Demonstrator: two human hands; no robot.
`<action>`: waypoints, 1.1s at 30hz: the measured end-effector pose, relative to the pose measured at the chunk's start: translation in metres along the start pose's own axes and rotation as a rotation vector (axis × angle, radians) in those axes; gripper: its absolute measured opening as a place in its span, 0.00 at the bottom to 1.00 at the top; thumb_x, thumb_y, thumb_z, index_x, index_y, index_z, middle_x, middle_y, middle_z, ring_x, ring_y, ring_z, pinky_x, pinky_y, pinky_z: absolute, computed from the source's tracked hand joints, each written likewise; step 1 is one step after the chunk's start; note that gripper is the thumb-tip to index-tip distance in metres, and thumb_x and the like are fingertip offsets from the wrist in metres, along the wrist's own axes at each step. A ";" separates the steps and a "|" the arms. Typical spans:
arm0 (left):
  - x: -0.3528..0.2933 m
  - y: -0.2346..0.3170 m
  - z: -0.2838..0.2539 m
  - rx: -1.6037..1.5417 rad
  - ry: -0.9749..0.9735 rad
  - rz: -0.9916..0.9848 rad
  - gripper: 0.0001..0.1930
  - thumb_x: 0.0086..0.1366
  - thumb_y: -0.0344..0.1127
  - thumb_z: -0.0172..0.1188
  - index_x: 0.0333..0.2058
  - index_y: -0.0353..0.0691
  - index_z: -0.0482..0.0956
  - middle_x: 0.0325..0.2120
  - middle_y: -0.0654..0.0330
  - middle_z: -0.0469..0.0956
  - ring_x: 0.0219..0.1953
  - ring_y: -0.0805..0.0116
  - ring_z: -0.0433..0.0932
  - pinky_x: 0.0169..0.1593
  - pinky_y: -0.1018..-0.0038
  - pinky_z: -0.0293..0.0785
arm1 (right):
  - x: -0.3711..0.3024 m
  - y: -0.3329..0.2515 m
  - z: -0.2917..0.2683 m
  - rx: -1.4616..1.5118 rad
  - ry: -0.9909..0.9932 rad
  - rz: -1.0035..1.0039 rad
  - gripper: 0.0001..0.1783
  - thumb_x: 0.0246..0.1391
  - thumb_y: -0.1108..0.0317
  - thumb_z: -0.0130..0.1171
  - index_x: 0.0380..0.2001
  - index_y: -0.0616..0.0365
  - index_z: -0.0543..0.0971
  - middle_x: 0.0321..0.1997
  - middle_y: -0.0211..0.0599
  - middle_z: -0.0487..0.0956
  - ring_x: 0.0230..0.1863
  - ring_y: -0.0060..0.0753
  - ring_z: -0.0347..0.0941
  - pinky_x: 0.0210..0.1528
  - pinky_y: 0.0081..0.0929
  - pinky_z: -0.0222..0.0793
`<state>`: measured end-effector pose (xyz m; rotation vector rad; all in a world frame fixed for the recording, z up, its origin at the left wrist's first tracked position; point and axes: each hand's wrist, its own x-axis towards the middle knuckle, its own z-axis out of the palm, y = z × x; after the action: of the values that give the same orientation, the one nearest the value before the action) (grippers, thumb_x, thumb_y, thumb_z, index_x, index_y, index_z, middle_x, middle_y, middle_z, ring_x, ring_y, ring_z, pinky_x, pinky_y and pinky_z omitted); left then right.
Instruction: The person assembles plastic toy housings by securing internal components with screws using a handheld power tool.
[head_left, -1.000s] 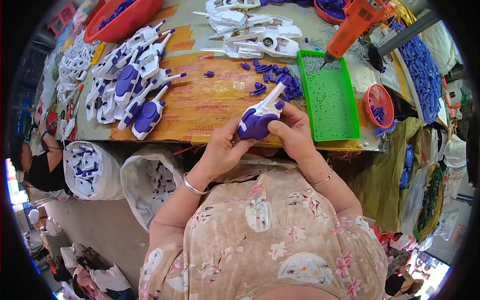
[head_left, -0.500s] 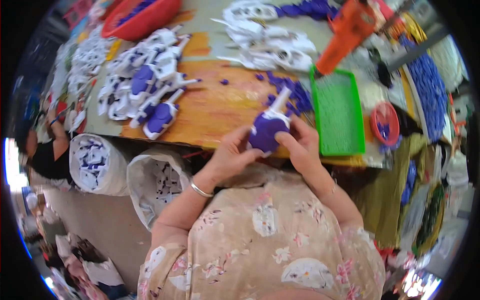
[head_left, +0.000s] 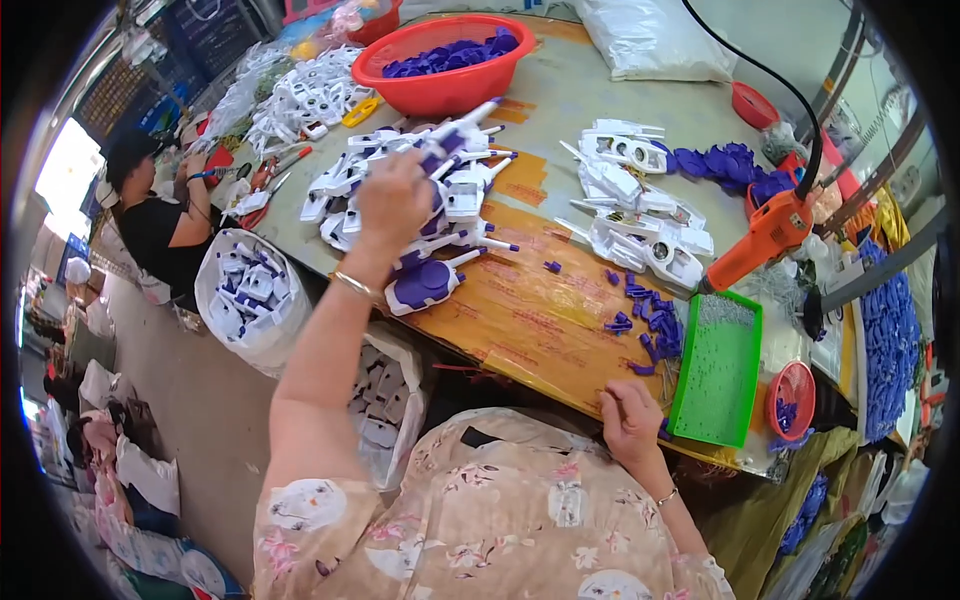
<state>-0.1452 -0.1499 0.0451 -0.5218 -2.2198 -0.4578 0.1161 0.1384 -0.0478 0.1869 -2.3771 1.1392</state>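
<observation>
My left hand reaches over the pile of white-and-purple plastic pieces and grips one long-necked white-and-purple piece. Its neck points away to the upper right; part of its body is hidden by my fingers. At the table's near edge, another finished-looking piece lies flat with its round purple cover up. Beside the green tray, my right hand rests low with curled fingers. Whether anything small is in those fingers I cannot make out. Small purple plastic parts lie scattered between it and the white housings.
An orange power screwdriver hangs above the tray of small screws. Purple parts fill a large red basin at the back. A small red bowl stands right. Two sacks of pieces stand left below the table; a co-worker sits beyond.
The purple-and-white piece both hands held has gone left to the pile in my left hand. My right hand has let go and dropped toward the table edge. The view has shifted.
</observation>
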 end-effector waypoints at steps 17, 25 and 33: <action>0.011 0.117 0.069 -0.452 -0.641 0.214 0.19 0.48 0.30 0.63 0.41 0.34 0.74 0.35 0.49 0.74 0.39 0.51 0.75 0.46 0.65 0.71 | 0.009 0.003 0.001 -0.029 -0.117 -0.080 0.07 0.43 0.75 0.62 0.29 0.60 0.76 0.26 0.39 0.73 0.27 0.42 0.71 0.28 0.33 0.68; 0.018 0.220 0.148 -0.124 -0.725 0.476 0.27 0.52 0.26 0.56 0.54 0.42 0.66 0.52 0.49 0.68 0.60 0.44 0.59 0.58 0.42 0.56 | 0.012 0.000 -0.005 0.002 -0.108 -0.019 0.06 0.46 0.74 0.61 0.29 0.60 0.75 0.25 0.40 0.72 0.27 0.43 0.71 0.28 0.35 0.67; 0.049 0.163 0.183 -0.736 -0.698 0.324 0.18 0.54 0.20 0.51 0.45 0.38 0.76 0.44 0.53 0.77 0.47 0.56 0.74 0.53 0.72 0.68 | 0.011 -0.001 -0.005 0.051 -0.114 -0.019 0.05 0.47 0.74 0.60 0.28 0.61 0.75 0.25 0.40 0.72 0.27 0.43 0.71 0.28 0.35 0.67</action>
<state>-0.2055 0.0872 -0.0060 -1.6024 -2.4776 -1.0424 0.1083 0.1423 -0.0394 0.2984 -2.4411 1.2113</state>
